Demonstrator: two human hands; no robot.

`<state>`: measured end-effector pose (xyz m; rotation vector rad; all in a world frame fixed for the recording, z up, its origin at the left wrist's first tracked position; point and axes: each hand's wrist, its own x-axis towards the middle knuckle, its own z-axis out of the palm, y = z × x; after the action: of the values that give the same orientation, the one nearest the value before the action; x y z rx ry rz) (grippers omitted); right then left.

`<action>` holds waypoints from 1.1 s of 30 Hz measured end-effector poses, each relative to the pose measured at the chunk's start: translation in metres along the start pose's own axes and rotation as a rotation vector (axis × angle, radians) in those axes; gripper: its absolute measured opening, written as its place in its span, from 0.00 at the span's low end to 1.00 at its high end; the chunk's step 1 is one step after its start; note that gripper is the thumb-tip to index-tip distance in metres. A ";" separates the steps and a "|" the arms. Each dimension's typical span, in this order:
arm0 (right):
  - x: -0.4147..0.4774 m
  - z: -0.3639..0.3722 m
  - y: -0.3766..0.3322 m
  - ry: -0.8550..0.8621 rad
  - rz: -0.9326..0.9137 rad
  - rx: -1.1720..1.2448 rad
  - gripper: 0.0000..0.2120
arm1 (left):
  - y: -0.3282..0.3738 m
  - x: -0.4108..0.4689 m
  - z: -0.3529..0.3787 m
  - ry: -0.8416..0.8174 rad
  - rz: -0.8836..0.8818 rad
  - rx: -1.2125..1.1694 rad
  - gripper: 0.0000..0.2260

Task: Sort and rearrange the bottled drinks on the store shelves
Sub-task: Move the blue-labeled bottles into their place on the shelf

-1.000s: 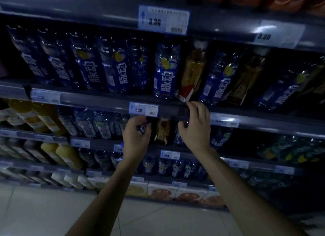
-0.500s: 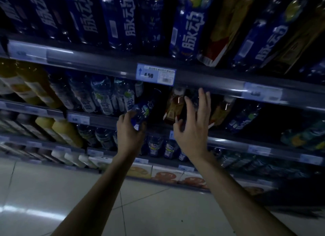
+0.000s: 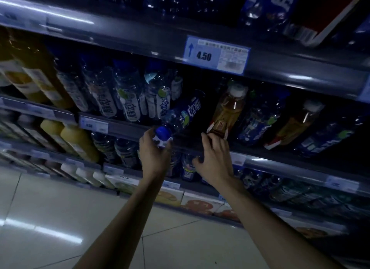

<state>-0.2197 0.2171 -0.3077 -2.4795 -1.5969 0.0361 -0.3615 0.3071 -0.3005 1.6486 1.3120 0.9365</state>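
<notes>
My left hand point(image 3: 155, 155) grips the capped end of a blue-labelled drink bottle point(image 3: 181, 116), which lies tilted with its blue cap toward me and its base pointing into the middle shelf. My right hand point(image 3: 215, 158) reaches up with spread fingers, its fingertips touching the bottom of an amber tea bottle point(image 3: 227, 112) with a white cap that stands on the same shelf. A row of white-labelled clear bottles point(image 3: 128, 104) stands to the left of the gap.
A 4.50 price tag point(image 3: 217, 55) hangs on the shelf rail point(image 3: 120, 40) above. Yellow juice bottles point(image 3: 36, 72) fill the left side. Blue bottles and another tea bottle point(image 3: 294, 124) stand to the right. Lower shelves hold small bottles and cartons point(image 3: 200, 204); tiled floor below.
The view has moved closer and lower onto the middle shelf. My left hand has pulled the blue bottle out cap-first. My right hand has dropped to the base of the tea bottle.
</notes>
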 end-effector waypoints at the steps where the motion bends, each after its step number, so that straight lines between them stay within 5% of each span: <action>1: 0.001 0.006 -0.001 -0.026 0.005 -0.023 0.38 | -0.001 0.000 0.002 0.012 -0.013 -0.042 0.12; 7: 0.003 0.023 -0.005 0.126 0.065 0.038 0.33 | -0.001 0.007 0.011 0.056 -0.109 -0.199 0.14; 15: 0.006 0.020 -0.011 0.092 0.094 -0.043 0.33 | 0.006 0.006 0.017 0.105 -0.170 -0.278 0.17; 33: 0.002 0.011 -0.010 0.026 0.090 0.016 0.34 | 0.052 -0.001 -0.002 0.162 0.049 -0.350 0.19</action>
<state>-0.2292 0.2245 -0.3164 -2.5278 -1.4684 0.0290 -0.3441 0.2997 -0.2517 1.3610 1.1376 1.2718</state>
